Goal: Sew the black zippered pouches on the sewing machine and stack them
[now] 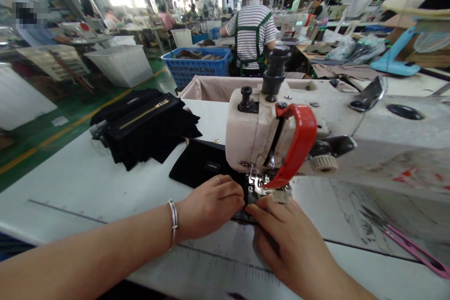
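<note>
A black fabric piece (191, 161) with a small label lies under the head of a white sewing machine (242, 136). My left hand (213, 204), with a ring and a bracelet on that arm, has its fingers closed on the fabric's near edge, left of the presser foot (256, 185). My right hand (281, 227) lies just right of it, fingers bent together at the same edge in front of the needle area. Its fingertips press down by the foot; what lies beneath them is partly hidden. A red guard (302, 136) curves above the right hand.
A stack of black fabric pieces (151, 126) with a gold zipper sits on the table at left. Pink-handled scissors (411, 243) lie at right. Behind stand a blue basket (197, 65) and a person in a striped shirt (251, 33). A ruler strip (218, 258) runs along the front.
</note>
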